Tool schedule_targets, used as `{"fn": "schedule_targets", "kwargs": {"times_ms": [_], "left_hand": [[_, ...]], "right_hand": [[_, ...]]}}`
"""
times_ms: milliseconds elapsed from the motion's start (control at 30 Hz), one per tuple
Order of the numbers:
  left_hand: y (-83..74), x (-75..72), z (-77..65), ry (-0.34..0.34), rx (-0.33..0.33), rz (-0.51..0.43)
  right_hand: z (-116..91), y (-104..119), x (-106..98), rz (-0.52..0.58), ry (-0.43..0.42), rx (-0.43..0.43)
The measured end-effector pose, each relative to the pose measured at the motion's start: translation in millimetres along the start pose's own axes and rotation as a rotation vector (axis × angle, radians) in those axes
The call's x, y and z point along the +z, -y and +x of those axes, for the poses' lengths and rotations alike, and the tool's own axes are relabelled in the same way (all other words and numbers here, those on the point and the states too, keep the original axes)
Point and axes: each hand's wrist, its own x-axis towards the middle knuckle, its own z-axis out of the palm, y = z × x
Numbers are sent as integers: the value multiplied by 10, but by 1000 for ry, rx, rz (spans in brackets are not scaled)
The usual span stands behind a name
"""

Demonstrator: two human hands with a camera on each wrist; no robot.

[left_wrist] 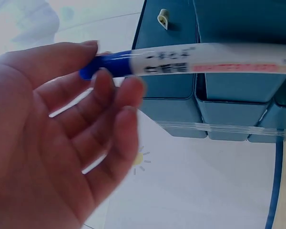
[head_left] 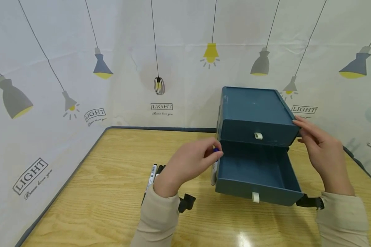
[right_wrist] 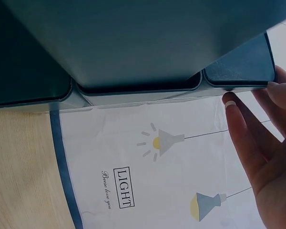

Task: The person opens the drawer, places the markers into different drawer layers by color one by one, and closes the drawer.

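Thumb and fingertips of my left hand (head_left: pixel 193 161) pinch a whiteboard marker (left_wrist: pixel 167 61) by its blue cap end. In the head view the marker's white barrel hangs down beside the left wall of a pulled-out lower drawer (head_left: pixel 256 192). My right hand (head_left: pixel 324 147) touches the right front corner of the dark blue drawer unit (head_left: pixel 253 106), its fingers fairly straight. The right wrist view shows those fingers (right_wrist: pixel 238 119) along the unit's side. The upper drawer (head_left: pixel 241 132), with a small white pull tab, is closed.
Several markers (head_left: pixel 151 176) lie on the wooden table (head_left: pixel 105 192) left of the left forearm, partly hidden by it. A white cloth printed with lamps (head_left: pixel 185 68) stands behind and around the table. Black straps (head_left: pixel 187 202) are at both wrists.
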Motion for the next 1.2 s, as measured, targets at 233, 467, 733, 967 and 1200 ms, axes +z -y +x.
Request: {"fn": "schedule_targets", "kwargs": {"times_ms": [233, 467, 733, 967, 1200], "left_hand": [[-9, -8, -4, -173, 136, -22], [-10, -15, -2, -291, 192, -65], [-22, -23, 4, -342, 226, -120], [-48, -59, -5, -413, 243, -148], [-62, -90, 1, -484, 266, -190]], "right_hand": [[-13, 4, 3, 12, 7, 0], [-9, 1, 16, 23, 10, -7], [-13, -23, 20, 41, -2, -16], [-13, -15, 14, 23, -3, -6], [7, -10, 1, 29, -5, 0]]}}
